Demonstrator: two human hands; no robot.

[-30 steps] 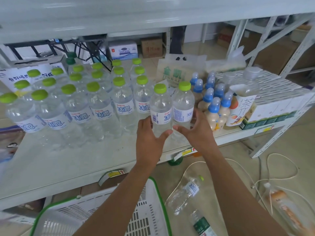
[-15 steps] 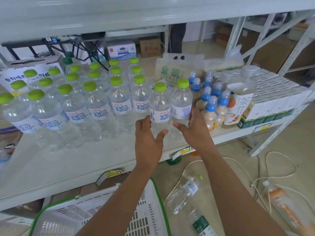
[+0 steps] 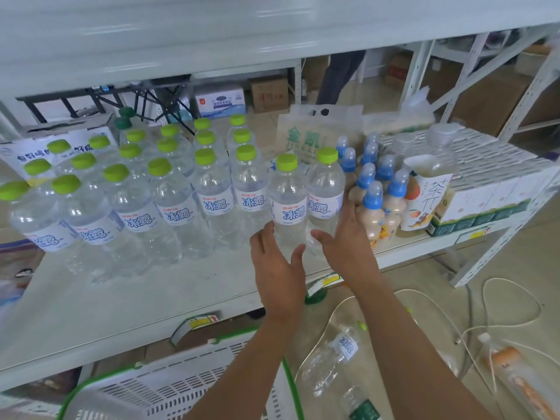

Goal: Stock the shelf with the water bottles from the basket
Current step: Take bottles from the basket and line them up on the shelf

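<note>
Left hand (image 3: 278, 268) spread beside near bottle (image 3: 288, 201); right hand (image 3: 345, 237) spread against right bottle (image 3: 324, 192) on shelf (image 3: 121, 298).

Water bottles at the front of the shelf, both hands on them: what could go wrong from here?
1. The two front water bottles stand near the shelf edge; a nudge from the left hand or right hand could tip one off.
2. The right hand is against the blue-capped drinks and might topple them.
3. Loose bottles and cables on the floor are a trip hazard.
</note>
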